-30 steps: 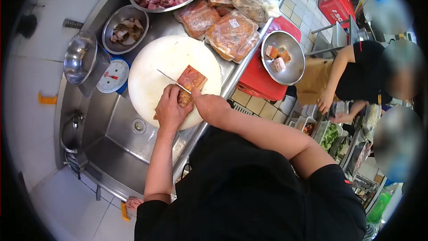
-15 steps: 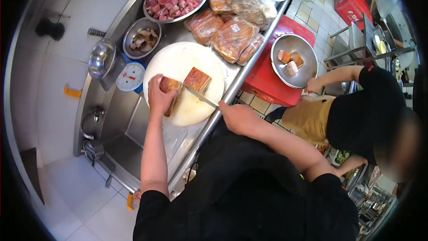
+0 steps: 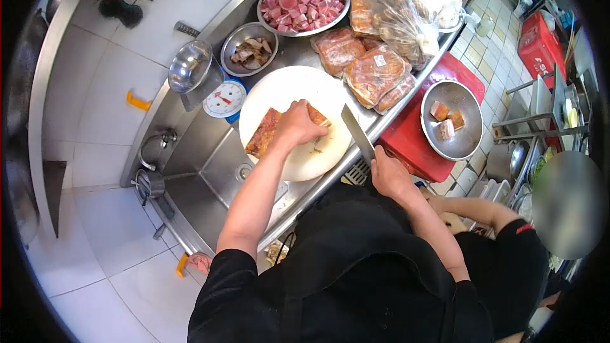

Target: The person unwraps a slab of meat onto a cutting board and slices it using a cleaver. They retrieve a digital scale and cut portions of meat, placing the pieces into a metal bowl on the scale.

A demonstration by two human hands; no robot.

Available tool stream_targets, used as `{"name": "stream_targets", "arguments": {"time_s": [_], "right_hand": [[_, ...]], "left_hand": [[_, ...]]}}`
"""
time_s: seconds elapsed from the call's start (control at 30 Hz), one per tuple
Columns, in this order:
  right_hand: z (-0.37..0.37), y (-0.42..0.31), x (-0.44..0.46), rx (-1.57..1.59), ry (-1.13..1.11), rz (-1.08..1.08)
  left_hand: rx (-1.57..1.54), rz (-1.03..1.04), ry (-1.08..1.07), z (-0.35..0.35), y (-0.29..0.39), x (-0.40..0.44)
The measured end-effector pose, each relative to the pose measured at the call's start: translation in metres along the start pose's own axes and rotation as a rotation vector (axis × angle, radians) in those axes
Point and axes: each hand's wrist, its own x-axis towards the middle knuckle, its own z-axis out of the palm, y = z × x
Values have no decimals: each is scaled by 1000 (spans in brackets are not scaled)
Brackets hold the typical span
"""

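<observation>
My left hand (image 3: 300, 124) reaches over the round white cutting board (image 3: 289, 86), its fingers closed on a piece of browned meat (image 3: 316, 116). A longer slab of browned meat (image 3: 262, 133) lies beside it on the board, partly under the hand. My right hand (image 3: 389, 173) is wrapped round the handle of a knife (image 3: 358, 132), whose blade points up and left at the board's right edge, apart from the meat. In a metal bowl (image 3: 468, 140) at the right lie several meat chunks (image 3: 447, 129).
Behind the board are a bowl of raw meat cubes (image 3: 302, 5), a smaller bowl (image 3: 250, 49) and bagged meat (image 3: 377, 76). A dial scale (image 3: 224, 99) stands left, above the sink (image 3: 219, 165). A co-worker's arm (image 3: 473, 208) is close on the right.
The view has shifted. My left hand has moved from the left piece to the right one. The knife has come away from the meat to the right. The co-worker has moved nearer to me.
</observation>
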Motion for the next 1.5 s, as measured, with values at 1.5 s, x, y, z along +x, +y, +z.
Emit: {"name": "stream_targets", "arguments": {"time_s": [1.5], "right_hand": [[31, 17, 5, 126, 140, 10]], "left_hand": [[157, 55, 247, -220, -265, 100]]}}
